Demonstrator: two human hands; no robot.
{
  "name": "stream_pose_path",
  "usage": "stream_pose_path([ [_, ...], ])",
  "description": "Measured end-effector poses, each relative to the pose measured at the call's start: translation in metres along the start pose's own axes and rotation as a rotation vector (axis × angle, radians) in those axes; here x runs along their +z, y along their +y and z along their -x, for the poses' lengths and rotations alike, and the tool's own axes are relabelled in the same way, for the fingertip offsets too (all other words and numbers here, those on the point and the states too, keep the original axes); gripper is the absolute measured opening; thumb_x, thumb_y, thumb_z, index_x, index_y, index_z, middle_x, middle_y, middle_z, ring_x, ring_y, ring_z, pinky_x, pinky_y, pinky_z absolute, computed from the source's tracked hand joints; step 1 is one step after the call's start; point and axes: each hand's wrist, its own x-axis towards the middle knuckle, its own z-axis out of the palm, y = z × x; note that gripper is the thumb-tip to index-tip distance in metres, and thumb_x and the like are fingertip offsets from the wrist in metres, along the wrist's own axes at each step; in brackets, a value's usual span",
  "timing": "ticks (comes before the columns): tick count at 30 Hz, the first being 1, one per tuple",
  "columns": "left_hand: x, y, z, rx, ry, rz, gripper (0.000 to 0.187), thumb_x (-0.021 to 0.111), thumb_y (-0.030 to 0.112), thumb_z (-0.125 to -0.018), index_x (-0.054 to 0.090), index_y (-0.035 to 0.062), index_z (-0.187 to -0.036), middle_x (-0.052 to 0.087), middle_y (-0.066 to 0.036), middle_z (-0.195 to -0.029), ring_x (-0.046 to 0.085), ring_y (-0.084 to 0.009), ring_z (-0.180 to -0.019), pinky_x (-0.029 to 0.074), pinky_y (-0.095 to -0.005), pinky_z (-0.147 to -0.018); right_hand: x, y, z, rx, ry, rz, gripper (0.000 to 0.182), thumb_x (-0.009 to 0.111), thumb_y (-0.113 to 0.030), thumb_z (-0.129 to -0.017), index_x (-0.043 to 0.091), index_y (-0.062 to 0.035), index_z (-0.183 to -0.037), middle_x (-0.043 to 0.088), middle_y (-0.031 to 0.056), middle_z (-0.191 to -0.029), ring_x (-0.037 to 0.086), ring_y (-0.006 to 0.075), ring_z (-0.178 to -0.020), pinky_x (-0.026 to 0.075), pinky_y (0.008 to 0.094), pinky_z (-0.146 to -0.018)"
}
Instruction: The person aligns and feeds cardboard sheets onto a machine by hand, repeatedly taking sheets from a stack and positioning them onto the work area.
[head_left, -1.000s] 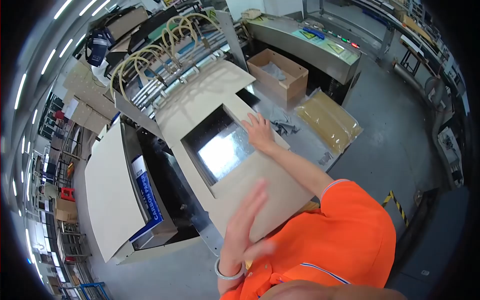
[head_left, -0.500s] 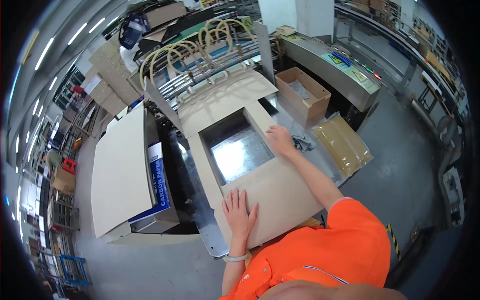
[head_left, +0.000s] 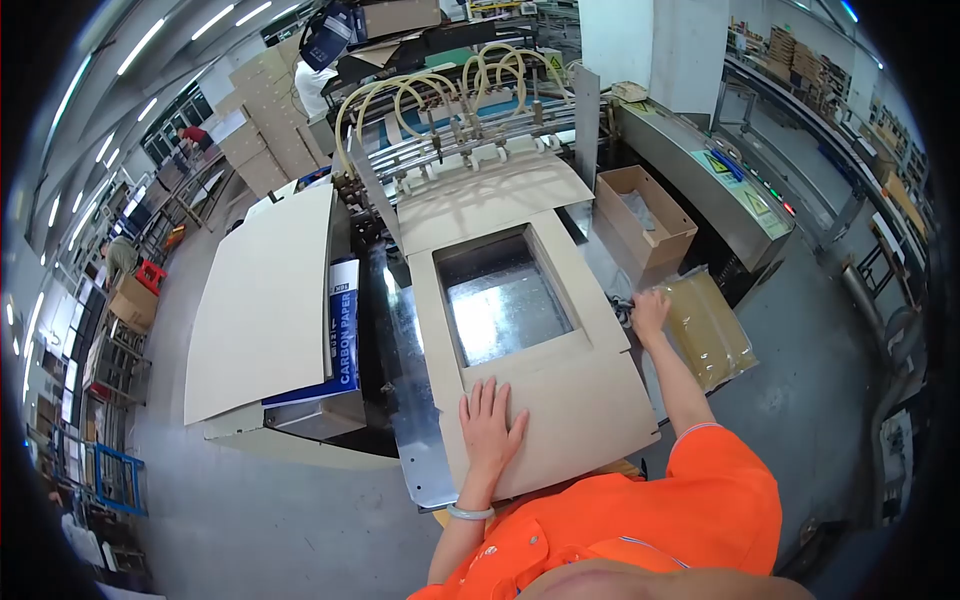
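A beige cardboard sheet [head_left: 560, 405] with a large rectangular opening lies on the shiny metal machine table [head_left: 425, 440]. Bare metal shows through the opening. My left hand [head_left: 488, 428] rests flat on the sheet below the opening, fingers spread. Off the sheet's right edge, my right hand [head_left: 650, 312] is closed at a crumpled dark grey cloth [head_left: 622, 310], fingers curled against it; the fingertips are partly hidden. A second cardboard piece [head_left: 500, 200] covers the far end of the sheet, under the machine's rollers.
A clear-wrapped tan package [head_left: 710, 330] lies right of my right hand, with an open brown box [head_left: 645, 225] behind it. At left are a large board [head_left: 265, 310] and a blue carbon paper box [head_left: 343, 335]. Hoses and rollers [head_left: 480, 125] span the back.
My right hand has moved off the cardboard sheet's edge, rightward to the grey cloth, and its fingers have closed there. My left hand stays flat on the sheet. The view has shifted slightly.
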Motion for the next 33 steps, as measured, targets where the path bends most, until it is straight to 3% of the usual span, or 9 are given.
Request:
stream_pose_path([
  [5, 0.001, 0.000, -0.001, 0.005, 0.007, 0.009, 0.046, 0.059, 0.031, -0.081, 0.054, 0.0056, -0.119, 0.046, -0.012, -0.131, 0.038, -0.0305, -0.125, 0.022, -0.0457, -0.107, -0.030, 0.004, -0.009, 0.006, -0.166, -0.056, 0.014, 0.062, -0.021, -0.071, 0.068, -0.0125, -0.081, 0.065, 0.0091, -0.082, 0.054, 0.0305, -0.089, 0.038, 0.0505, -0.081],
  [10, 0.002, -0.003, 0.001, 0.002, 0.009, -0.003, 0.046, 0.058, 0.031, -0.081, 0.054, 0.0055, -0.119, 0.046, -0.011, -0.132, 0.037, -0.0305, -0.125, 0.022, -0.0455, -0.107, -0.071, -0.013, -0.026, 0.056, -0.319, -0.086, 0.012, 0.065, -0.023, -0.071, 0.068, -0.0125, -0.076, 0.065, 0.0087, -0.076, 0.056, 0.0293, -0.083, 0.040, 0.0467, -0.080],
  [15, 0.000, 0.000, -0.001, -0.012, 0.003, 0.007, 0.046, 0.058, 0.031, -0.081, 0.054, 0.0055, -0.119, 0.046, -0.011, -0.132, 0.037, -0.0304, -0.126, 0.022, -0.0454, -0.107, -0.112, -0.043, -0.040, 0.151, -0.227, -0.532, 0.014, 0.066, -0.025, -0.072, 0.067, -0.0112, -0.071, 0.065, 0.0080, -0.071, 0.058, 0.0284, -0.081, 0.042, 0.0422, -0.079],
  [19, 0.000, -0.002, 0.000, -0.008, 0.001, 0.015, 0.046, 0.058, 0.031, -0.081, 0.054, 0.0056, -0.120, 0.046, -0.011, -0.131, 0.036, -0.0301, -0.126, 0.022, -0.0449, -0.107, -0.106, -0.065, -0.043, 0.230, -0.173, -0.873, 0.018, 0.063, -0.027, -0.074, 0.067, -0.0135, -0.085, 0.065, 0.0067, -0.084, 0.056, 0.0298, -0.092, 0.042, 0.0435, -0.078],
  [29, -0.001, -0.001, -0.001, -0.021, -0.012, 0.015, 0.046, 0.057, 0.032, -0.082, 0.053, 0.0058, -0.120, 0.046, -0.011, -0.131, 0.036, -0.0298, -0.126, 0.022, -0.0445, -0.107, -0.075, -0.105, -0.015, 0.235, 0.007, -0.517, 0.043, 0.061, -0.032, -0.077, 0.055, -0.0128, -0.115, 0.053, 0.0084, -0.116, 0.051, 0.0314, -0.104, 0.040, 0.0463, -0.085],
  [33, 0.001, -0.003, -0.001, -0.031, -0.003, 0.010, 0.046, 0.056, 0.032, -0.083, 0.053, 0.0064, -0.121, 0.045, -0.011, -0.132, 0.036, -0.0289, -0.127, 0.021, -0.0435, -0.108, -0.070, -0.105, -0.012, 0.232, -0.017, -0.503, 0.042, 0.060, -0.033, -0.078, 0.056, -0.0101, -0.113, 0.052, 0.0112, -0.118, 0.051, 0.0318, -0.105, 0.040, 0.0465, -0.086],
])
